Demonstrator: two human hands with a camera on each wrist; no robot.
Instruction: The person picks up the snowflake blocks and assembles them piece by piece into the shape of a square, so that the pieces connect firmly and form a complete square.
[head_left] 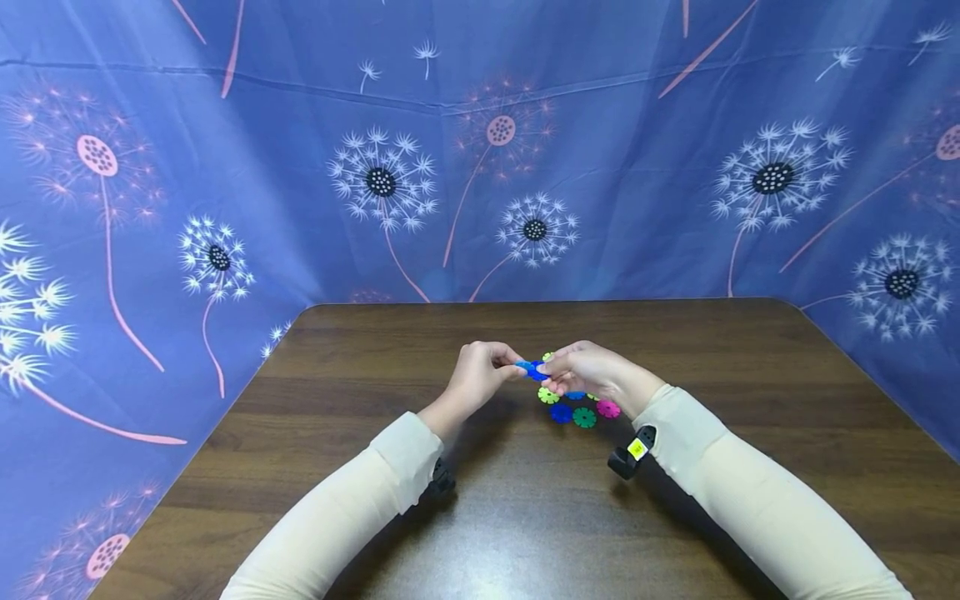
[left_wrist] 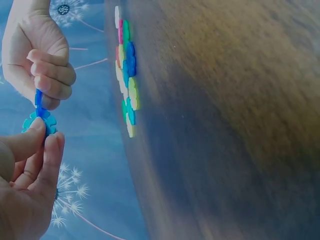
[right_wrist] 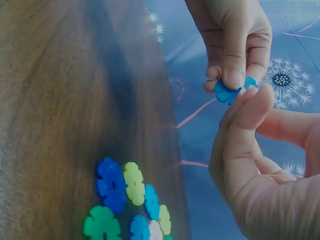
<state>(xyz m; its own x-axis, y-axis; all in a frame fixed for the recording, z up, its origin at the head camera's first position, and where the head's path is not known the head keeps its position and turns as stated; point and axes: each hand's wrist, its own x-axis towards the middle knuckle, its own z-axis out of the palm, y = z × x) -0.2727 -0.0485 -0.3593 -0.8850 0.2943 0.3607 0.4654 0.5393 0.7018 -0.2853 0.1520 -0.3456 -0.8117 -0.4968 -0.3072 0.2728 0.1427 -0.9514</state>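
Note:
Over the table, my left hand [head_left: 480, 372] pinches a light blue flower-shaped disc [left_wrist: 51, 121] between thumb and fingers. My right hand [head_left: 592, 371] pinches a dark blue flower-shaped disc [left_wrist: 38, 102]. The two discs meet edge to edge, standing at an angle to each other in the left wrist view; whether their slots are locked together is hidden by the fingertips. Beneath the right hand lie several loose discs, among them a dark blue one [right_wrist: 111, 185], a green one [right_wrist: 102, 223], a yellow-green one [right_wrist: 134, 183] and a pink one [head_left: 609, 408].
The brown wooden table [head_left: 337, 400] has rounded far corners. Behind it hangs a blue cloth [head_left: 285, 150] printed with dandelions. Each wrist wears a small black camera, the right one [head_left: 632, 452] with a yellow label.

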